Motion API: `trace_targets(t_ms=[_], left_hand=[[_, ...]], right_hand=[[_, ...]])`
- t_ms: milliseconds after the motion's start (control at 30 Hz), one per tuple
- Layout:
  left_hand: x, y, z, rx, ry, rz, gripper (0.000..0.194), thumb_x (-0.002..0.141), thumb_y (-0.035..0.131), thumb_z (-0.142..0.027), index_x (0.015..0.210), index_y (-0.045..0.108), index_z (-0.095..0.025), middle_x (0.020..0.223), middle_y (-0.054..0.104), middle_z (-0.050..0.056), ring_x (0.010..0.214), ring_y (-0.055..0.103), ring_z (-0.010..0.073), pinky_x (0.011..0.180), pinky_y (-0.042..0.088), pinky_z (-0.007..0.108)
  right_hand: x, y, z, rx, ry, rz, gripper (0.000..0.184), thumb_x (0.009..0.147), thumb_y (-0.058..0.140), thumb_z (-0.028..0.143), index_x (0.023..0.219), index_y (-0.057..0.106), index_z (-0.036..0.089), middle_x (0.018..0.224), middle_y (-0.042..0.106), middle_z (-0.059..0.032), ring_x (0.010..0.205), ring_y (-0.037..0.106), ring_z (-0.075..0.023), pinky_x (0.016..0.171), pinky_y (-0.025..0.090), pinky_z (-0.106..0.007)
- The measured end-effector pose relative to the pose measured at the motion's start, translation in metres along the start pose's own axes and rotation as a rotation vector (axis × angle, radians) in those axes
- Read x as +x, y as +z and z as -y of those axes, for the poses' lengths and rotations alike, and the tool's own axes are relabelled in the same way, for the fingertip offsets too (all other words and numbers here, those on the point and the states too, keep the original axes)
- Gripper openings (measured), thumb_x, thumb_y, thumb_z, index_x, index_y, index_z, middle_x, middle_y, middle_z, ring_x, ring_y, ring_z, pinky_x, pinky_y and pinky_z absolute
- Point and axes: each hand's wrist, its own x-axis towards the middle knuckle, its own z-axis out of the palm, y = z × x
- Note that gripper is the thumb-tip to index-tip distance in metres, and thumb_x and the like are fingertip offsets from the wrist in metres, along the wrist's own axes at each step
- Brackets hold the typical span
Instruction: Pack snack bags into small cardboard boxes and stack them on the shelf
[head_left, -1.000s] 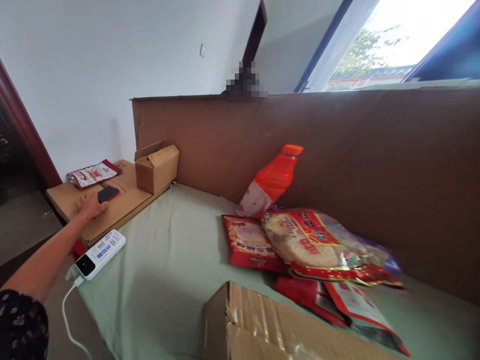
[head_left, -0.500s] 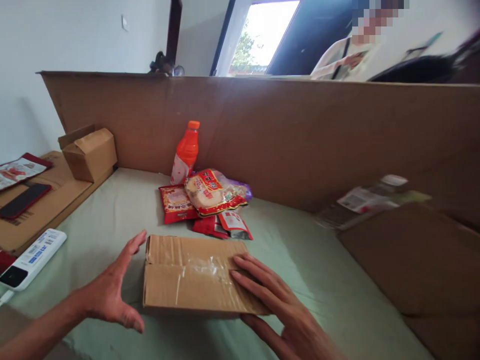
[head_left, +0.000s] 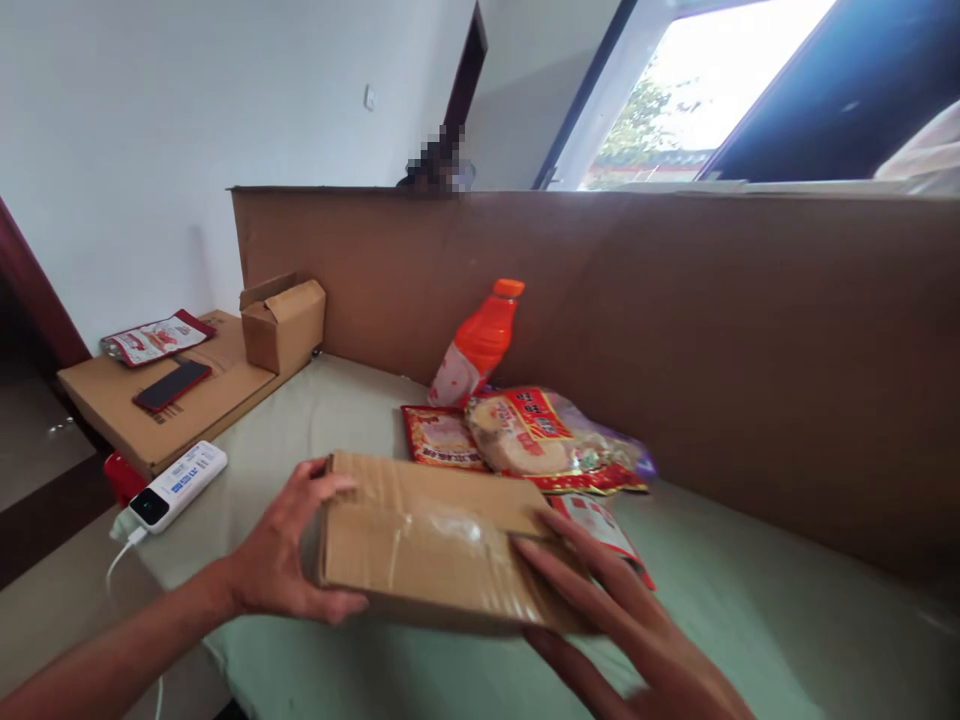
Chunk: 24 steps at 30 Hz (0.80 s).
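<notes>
A taped brown cardboard box [head_left: 427, 545] is held between my two hands above the pale green cloth [head_left: 420, 670]. My left hand [head_left: 296, 550] grips its left end, fingers on the top edge and thumb along the near side. Across the right part of the top lie the fingers of my right hand [head_left: 607, 610], with the thumb under the near edge. Just behind the box are a red snack packet [head_left: 442, 438], a larger bag of round crackers [head_left: 540, 435] and a small red-and-white packet [head_left: 600, 525], partly covered by the box and hand.
An orange bottle [head_left: 480, 345] leans near the tall cardboard wall [head_left: 675, 300]. At left, a small open carton [head_left: 285, 325], a phone [head_left: 172, 385] and a pouch [head_left: 157, 338] rest on a flat cardboard box [head_left: 217, 405]. A white power bank [head_left: 178, 485] trails a cable.
My left hand, formerly open beside the box, has closed on its left end. The box now looks raised and tilted. The view has swung left.
</notes>
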Motion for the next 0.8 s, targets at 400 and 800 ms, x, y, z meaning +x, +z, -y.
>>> trace_targets(t_ms=[400,800], left_hand=[[-0.011,-0.162,0.108,0.587,-0.333,-0.712,0.068,0.070,0.076,-0.049,0.130,0.053,-0.027,0.131,0.054,0.008,0.124,0.055,0.0332,0.105,0.051,0.049],[0.031,-0.174,0.168,0.527,-0.547,-0.668,0.077,0.068,0.076,-0.039,0.136,0.045,-0.016,0.136,0.055,0.015,0.132,0.051,0.0317,0.112,0.043,0.046]], right_hand=[[0.071,0.137,0.010,0.448,0.281,-0.133,0.033,0.096,0.056,0.045,0.117,0.070,0.023,0.149,0.050,-0.0154,0.132,0.055,-0.0301,0.097,0.056,-0.048],[-0.015,0.168,-0.002,0.343,0.321,-0.043,0.025,0.092,0.054,0.031,0.098,0.076,0.021,0.137,0.062,-0.0168,0.115,0.068,-0.0302,0.092,0.061,-0.044]])
